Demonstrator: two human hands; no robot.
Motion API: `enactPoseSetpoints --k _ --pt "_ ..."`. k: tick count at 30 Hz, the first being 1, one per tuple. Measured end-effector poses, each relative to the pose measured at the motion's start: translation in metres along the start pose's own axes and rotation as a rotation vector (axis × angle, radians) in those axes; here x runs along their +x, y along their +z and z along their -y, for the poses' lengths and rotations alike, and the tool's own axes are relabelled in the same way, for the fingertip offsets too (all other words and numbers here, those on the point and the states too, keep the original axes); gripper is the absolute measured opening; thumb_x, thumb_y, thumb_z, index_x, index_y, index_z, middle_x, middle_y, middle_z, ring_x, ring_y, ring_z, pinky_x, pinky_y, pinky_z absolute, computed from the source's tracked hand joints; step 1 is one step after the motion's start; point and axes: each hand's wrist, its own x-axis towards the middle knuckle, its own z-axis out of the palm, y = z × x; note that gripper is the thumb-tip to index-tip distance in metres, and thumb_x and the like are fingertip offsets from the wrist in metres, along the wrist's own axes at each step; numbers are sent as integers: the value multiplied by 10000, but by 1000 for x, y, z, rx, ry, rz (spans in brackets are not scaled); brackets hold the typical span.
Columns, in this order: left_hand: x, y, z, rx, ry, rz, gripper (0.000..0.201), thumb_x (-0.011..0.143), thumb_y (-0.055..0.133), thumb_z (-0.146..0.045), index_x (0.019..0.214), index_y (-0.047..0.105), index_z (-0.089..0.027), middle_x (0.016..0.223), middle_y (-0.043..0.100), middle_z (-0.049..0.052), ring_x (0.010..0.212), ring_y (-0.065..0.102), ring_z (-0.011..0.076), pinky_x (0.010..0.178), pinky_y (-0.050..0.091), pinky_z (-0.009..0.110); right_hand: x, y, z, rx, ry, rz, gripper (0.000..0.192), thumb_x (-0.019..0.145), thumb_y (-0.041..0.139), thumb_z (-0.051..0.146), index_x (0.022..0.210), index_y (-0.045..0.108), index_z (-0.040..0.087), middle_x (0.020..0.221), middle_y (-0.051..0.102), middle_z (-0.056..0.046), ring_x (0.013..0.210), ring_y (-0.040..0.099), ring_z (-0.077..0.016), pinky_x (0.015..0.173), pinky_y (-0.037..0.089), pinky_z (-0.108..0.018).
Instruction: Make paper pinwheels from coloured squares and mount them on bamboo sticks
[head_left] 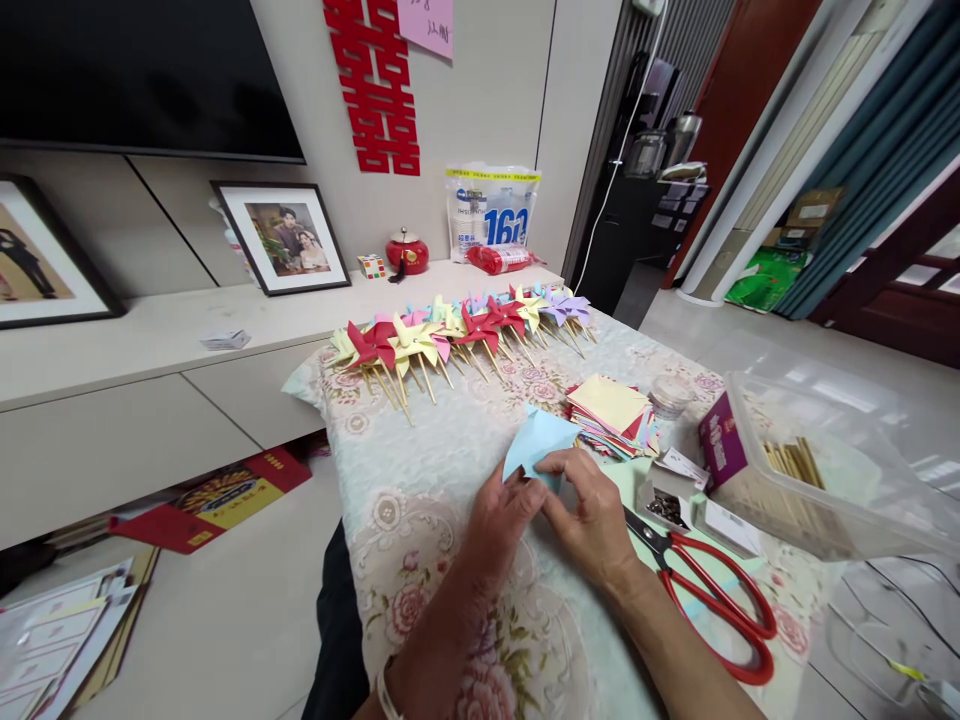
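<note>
Both hands meet over the table centre: left hand (501, 520) and right hand (592, 515) each pinch the near edge of a light blue paper sheet (538, 443), fingertips close together, paper lifted and partly folded w/ one corner pointing up-left.

Table w/ floral cloth (420, 560) is the biggest thing; its left edge runs down beside the person's dark-clad leg, open floor beyond. Bare cloth lies between the hands and the far row, and also left of the hands – most free room there.

Clear plastic bin (847, 470) takes the right side, holding wooden sticks (795, 462); a purple box (721, 440) sits against its left end. Right of the right hand it's tight.

Row of paper pinwheels (457, 335) on sticks spans the far table edge, red, yellow, pink, purple, overlapping each other.

Red-handled scissors (712, 590) lie just right of the right wrist, blades toward the hand, not touching as far as I can tell.

Stack of coloured paper squares (611, 412), yellow on top, sits just beyond the right hand, near the blue sheet's right corner.

Small round clear container (670, 396) stands btwn the stack and the purple box
</note>
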Motion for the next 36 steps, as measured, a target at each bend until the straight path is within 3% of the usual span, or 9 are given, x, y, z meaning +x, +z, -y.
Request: enactPoseSetpoints --k 6,11,15,36 --pt "5 -12 1 -6 -101 -193 264 686 788 -366 856 749 -168 891 769 96 954 698 281 844 533 350 1 -3 5 8 -65 137 191 890 636 209 1078 640 243 965 682 -78 928 593 -264 824 477 -409" --pt "6 -21 4 -7 -118 -299 276 667 804 -355 845 726 -158 833 767 80 879 710 255 781 541 330 1 -4 3 128 38 73 142 908 622 209 1040 664 240 925 684 -58 840 611 -223 743 484 -352" --pt "7 -23 5 -32 -107 -292 324 656 820 -372 857 727 -135 831 768 96 878 717 264 782 546 342 2 -4 0 141 111 20 110 931 596 213 984 690 234 866 688 -42 758 607 -193 677 468 -320" --pt "11 -19 4 -70 -60 -253 279 647 765 -246 912 733 -164 810 756 40 901 692 243 791 529 314 -3 3 -11 141 105 49 141 874 621 130 942 711 216 842 662 -32 748 614 -174 681 487 -297"
